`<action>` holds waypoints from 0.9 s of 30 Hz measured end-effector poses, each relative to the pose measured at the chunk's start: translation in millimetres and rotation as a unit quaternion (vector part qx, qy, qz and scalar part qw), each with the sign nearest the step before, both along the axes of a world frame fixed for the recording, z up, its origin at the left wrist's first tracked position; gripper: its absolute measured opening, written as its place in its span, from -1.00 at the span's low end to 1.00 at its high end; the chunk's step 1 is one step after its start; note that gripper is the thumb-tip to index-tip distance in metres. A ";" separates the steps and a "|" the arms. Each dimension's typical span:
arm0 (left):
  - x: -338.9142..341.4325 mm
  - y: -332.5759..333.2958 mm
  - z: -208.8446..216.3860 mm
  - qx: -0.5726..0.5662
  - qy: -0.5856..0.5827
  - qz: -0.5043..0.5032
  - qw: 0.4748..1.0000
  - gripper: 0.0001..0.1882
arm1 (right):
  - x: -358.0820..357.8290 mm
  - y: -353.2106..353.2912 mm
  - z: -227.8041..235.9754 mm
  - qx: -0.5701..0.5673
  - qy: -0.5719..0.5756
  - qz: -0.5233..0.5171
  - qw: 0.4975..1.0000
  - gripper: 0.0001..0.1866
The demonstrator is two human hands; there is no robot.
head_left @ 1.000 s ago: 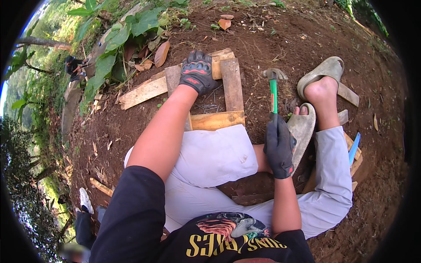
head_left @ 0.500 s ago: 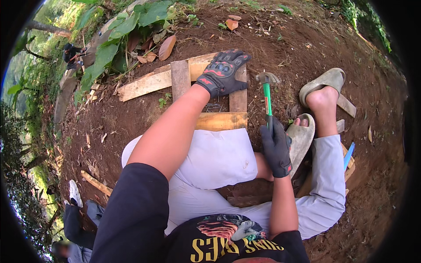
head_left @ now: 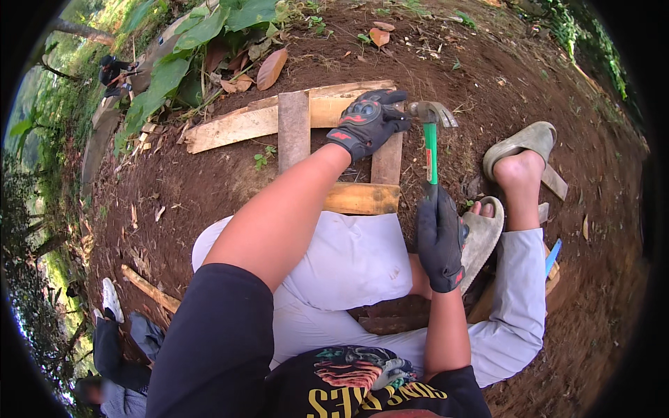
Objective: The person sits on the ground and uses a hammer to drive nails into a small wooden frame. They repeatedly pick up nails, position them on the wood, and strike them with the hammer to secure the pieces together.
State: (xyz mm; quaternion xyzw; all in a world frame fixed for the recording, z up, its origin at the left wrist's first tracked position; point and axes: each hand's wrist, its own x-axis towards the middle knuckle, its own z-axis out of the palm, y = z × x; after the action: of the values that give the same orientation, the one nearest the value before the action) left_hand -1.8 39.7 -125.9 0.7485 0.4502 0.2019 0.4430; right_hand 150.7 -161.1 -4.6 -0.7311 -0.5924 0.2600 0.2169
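Note:
My right hand [head_left: 440, 240], in a black glove, is wrapped round the dark grip of a claw hammer [head_left: 431, 150] with a green shaft. The hammer's metal head is right beside the fingertips of my left hand [head_left: 369, 124], also gloved. That hand's fingers are drawn together over the far right corner of a wooden frame [head_left: 294, 132]. Whatever they may pinch is too small to make out. Rough boards make up the frame: a long far board [head_left: 233, 130], two crosspieces and a yellowish near board [head_left: 362, 198] by my knee.
Around the frame is bare brown soil [head_left: 195, 188]. Large green leaves [head_left: 164, 90] hang at the far left. My sandalled foot [head_left: 481, 230] rests right of the hammer, near wood offcuts and a blue blade [head_left: 552, 256]. Other people are at far left and lower left.
My left hand has gone from spread on the board to fingers drawn together at the corner. The hammer's head has come up close to those fingers, its claw now pointing right.

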 end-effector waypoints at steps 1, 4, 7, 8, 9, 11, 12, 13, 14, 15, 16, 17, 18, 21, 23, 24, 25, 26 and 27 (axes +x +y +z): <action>-0.6 -0.3 -0.1 0.005 0.007 -0.006 1.000 -0.60 | -2.0 0.0 1.6 0.013 -0.001 0.007 1.000 -0.57; 2.5 0.5 -7.1 0.044 0.012 -0.012 0.999 -0.55 | -7.3 -3.7 -11.1 -0.058 -0.063 -0.002 0.996 -0.61; 1.1 -0.3 -18.3 0.094 0.012 -0.005 0.996 -0.51 | -9.4 -6.4 -8.6 0.032 -0.073 0.003 0.997 -0.60; -0.6 0.3 -19.3 0.089 0.022 -0.013 0.996 -0.60 | -9.6 -6.1 -3.8 0.020 -0.043 -0.014 0.999 -0.60; -1.0 -0.6 -19.0 0.083 0.028 -0.023 0.996 -0.66 | -11.2 -4.5 8.3 0.008 -0.015 -0.035 0.999 -0.61; -5.8 -4.4 -18.5 0.075 0.022 -0.029 0.997 -0.68 | -9.6 -8.2 5.7 0.051 -0.013 -0.020 0.998 -0.60; -4.3 -2.4 -15.8 0.076 0.016 -0.031 0.997 -0.69 | -8.2 -8.7 -2.4 0.035 -0.029 -0.013 0.999 -0.60; -1.3 -1.3 -17.7 0.082 0.008 -0.027 0.996 -0.69 | -7.0 -10.1 -11.7 0.016 -0.046 -0.006 0.999 -0.60; 2.6 -1.7 -19.6 0.101 0.015 -0.038 0.994 -0.70 | -5.2 -12.3 -18.3 -0.002 -0.062 0.000 0.998 -0.59; 0.2 -0.9 -20.5 0.119 0.025 -0.045 0.992 -0.70 | -6.4 -10.3 -22.0 -0.036 -0.079 -0.002 0.996 -0.61; -1.8 0.1 -21.4 0.138 0.035 -0.052 0.989 -0.70 | -6.0 -9.7 -21.0 0.005 -0.074 -0.004 0.997 -0.62; -1.9 3.1 -22.0 0.144 0.033 -0.047 0.988 -0.71 | -5.4 -9.4 -16.3 0.045 -0.068 -0.007 0.997 -0.63; 0.3 1.0 -21.9 0.144 0.031 -0.046 0.988 -0.72 | -5.7 -12.2 -10.4 0.079 -0.060 -0.013 0.995 -0.64; -2.8 -5.6 -25.6 0.141 0.033 -0.044 0.989 -0.73 | -12.2 -7.3 15.9 0.033 0.009 -0.036 0.999 -0.65; -0.5 -5.5 -25.8 0.165 0.046 -0.045 0.984 -0.72 | -11.9 -9.4 -4.6 -0.007 -0.017 -0.021 1.000 -0.65; 2.0 -5.9 -28.9 0.169 0.044 -0.034 0.984 -0.72 | -12.2 -9.2 -15.3 -0.025 -0.029 -0.013 0.999 -0.64; 5.4 -7.1 -31.9 0.172 0.042 -0.023 0.984 -0.71 | -9.9 -10.5 -19.5 -0.028 -0.041 0.002 0.999 -0.65; 9.2 -7.1 -34.9 0.176 0.041 -0.013 0.984 -0.71 | -5.0 -13.3 -18.5 0.014 -0.056 -0.003 0.998 -0.66; 9.4 -5.9 -41.9 0.185 0.041 -0.016 0.982 -0.71 | -4.0 -13.0 -16.1 0.056 -0.065 -0.007 0.996 -0.66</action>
State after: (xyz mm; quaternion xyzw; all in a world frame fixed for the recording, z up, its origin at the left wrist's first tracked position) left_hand 7.6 33.8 -167.8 0.8323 0.4107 0.2435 0.2817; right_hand 146.7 -174.1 -20.6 -0.7369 -0.6140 0.1769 0.2206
